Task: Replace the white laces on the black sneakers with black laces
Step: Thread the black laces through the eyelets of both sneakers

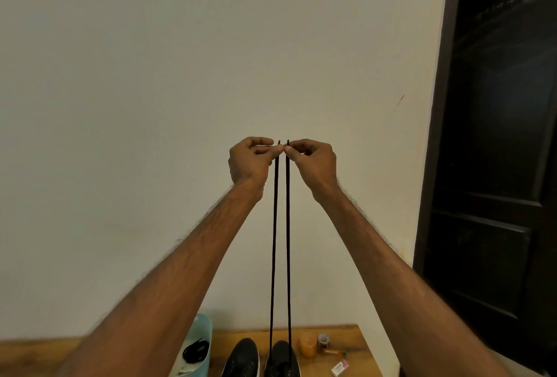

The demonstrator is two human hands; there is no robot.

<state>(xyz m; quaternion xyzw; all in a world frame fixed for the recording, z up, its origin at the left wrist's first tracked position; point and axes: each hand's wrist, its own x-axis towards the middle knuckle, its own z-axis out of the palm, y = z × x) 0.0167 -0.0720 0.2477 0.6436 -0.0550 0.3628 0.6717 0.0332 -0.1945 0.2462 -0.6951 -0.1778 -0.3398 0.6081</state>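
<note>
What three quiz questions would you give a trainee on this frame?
1. True or false: the left hand and the right hand each pinch one end of the lace in their fingers.
2. The two strands run down to: A the shoe on the picture's left; B the shoe on the picture's right; C neither.
3. Short answer: what lies in the basket?

Key: 1 true. 2 B. 3 a black coil, likely a spare lace.
</note>
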